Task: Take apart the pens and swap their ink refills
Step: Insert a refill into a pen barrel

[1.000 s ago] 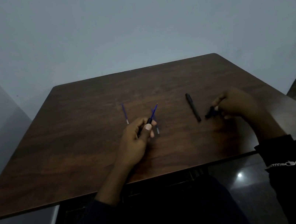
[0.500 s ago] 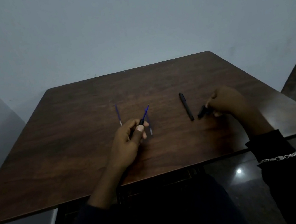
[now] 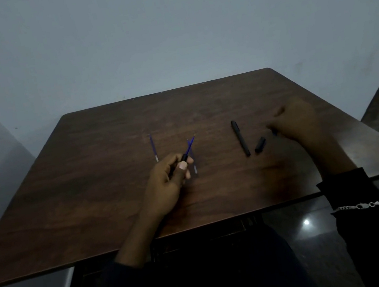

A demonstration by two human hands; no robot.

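Observation:
My left hand (image 3: 165,186) grips a black pen barrel (image 3: 184,157) with a blue ink refill (image 3: 190,142) sticking out of its far end. A second blue refill (image 3: 153,147) lies on the table (image 3: 90,183) to the left of that hand. A third refill (image 3: 195,167) lies just right of it, partly hidden by the fingers. A whole black pen (image 3: 240,137) lies right of centre, with a short black pen piece (image 3: 260,144) beside it. My right hand (image 3: 296,121) hovers blurred just right of that piece, fingers curled; a dark speck shows at its fingertips.
The dark wooden table stands against a pale wall, with a wall also close on the left. Its front edge runs near my lap. A dark glossy floor shows to the right of the table.
My right hand has let go of the short black piece, which now lies beside the black pen, and has drawn back to the right. My left hand still holds the barrel with the refill.

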